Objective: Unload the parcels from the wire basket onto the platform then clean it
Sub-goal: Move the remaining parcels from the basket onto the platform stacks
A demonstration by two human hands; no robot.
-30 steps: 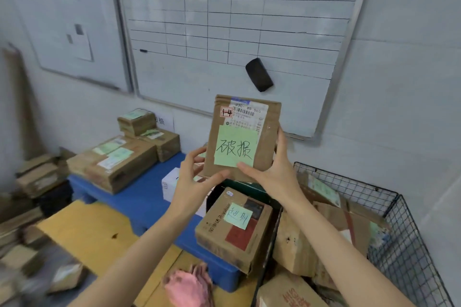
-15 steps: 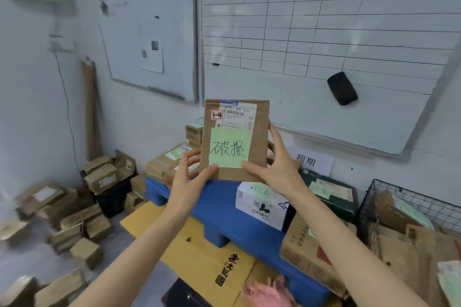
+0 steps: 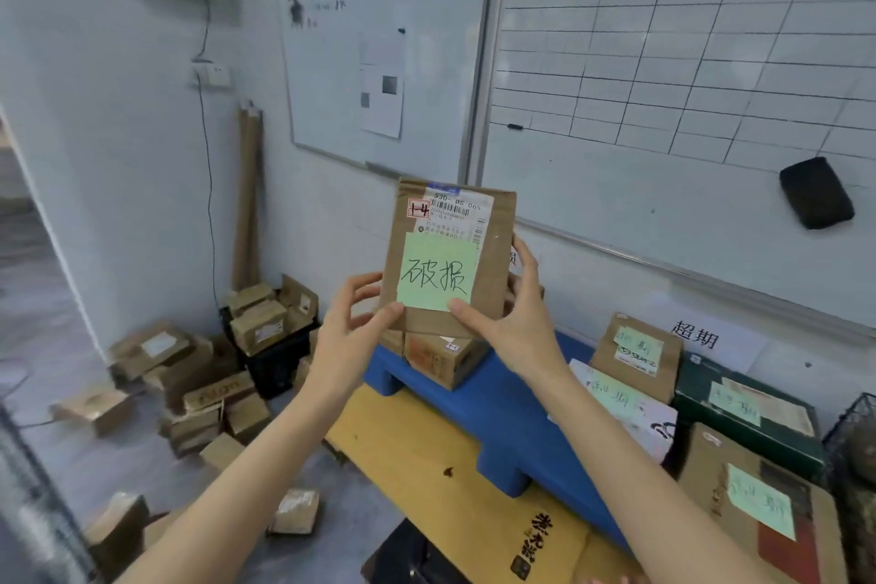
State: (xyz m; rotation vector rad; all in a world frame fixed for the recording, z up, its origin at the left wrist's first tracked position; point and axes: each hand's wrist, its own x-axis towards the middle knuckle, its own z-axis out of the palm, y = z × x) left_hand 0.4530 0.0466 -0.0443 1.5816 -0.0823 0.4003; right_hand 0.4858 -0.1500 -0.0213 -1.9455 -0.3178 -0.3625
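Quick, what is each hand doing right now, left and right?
Left hand: holding the brown parcel, lower left corner.
Right hand: holding the same parcel, right side.

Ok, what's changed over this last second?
The parcel, carried leftward, has gone from beside the basket to above the left end of the platform. The view swung left with it, leaving only the basket's corner in sight. Nothing taken or let go: left hand and right hand still grip its lower edges, upright, green note facing the camera.

brown parcel [image 3: 450,251] with a pale green note [image 3: 436,274] (black handwriting), a white barcoded label [image 3: 455,211]; blue platform [image 3: 516,417]; white whiteboard [image 3: 687,62] gridded in black lines.
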